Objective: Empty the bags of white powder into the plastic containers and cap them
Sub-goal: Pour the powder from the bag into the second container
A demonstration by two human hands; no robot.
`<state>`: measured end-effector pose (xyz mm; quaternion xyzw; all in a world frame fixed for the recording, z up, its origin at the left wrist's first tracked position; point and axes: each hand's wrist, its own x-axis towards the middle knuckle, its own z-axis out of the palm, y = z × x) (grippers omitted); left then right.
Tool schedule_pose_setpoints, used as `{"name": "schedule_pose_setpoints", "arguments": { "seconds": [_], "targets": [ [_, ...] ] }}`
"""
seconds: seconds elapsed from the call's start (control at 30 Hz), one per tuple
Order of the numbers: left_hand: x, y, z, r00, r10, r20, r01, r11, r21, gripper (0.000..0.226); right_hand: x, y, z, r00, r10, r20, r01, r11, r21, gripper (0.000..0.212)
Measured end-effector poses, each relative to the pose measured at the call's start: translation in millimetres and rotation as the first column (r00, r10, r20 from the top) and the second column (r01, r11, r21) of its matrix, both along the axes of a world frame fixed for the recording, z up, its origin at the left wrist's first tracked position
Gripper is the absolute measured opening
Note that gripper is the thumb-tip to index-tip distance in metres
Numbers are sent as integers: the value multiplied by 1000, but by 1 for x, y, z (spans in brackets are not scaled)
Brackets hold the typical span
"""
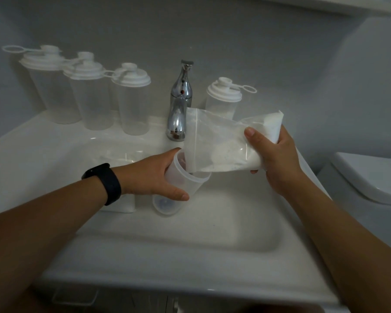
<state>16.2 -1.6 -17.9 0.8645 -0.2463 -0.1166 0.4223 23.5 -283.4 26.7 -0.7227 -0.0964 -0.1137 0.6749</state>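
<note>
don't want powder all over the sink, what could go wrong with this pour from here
1. The bag of white powder has a wide, floppy mouth that only partly sits in the open container, so powder may spill over the rim into the sink.
2. The left hand holds the container tilted in the air, so it may shift.
3. The right hand grips the bag's full end; powder could surge out in a clump.

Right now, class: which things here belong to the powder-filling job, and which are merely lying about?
Part of the job:
- open container, gripped by left hand
- powder bag, held by right hand
- capped containers
- another powder bag behind the left wrist

Lying about:
- tap
- sink
- toilet
</note>
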Motion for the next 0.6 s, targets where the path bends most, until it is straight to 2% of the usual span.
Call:
{"name": "schedule_pose_setpoints", "arguments": {
  "seconds": [0.6],
  "targets": [
    [-1, 0, 0, 999, -24, -26, 24, 1000, 14, 97, -4, 2, 2, 999, 29, -17, -30, 999, -30, 60]
  ]
}}
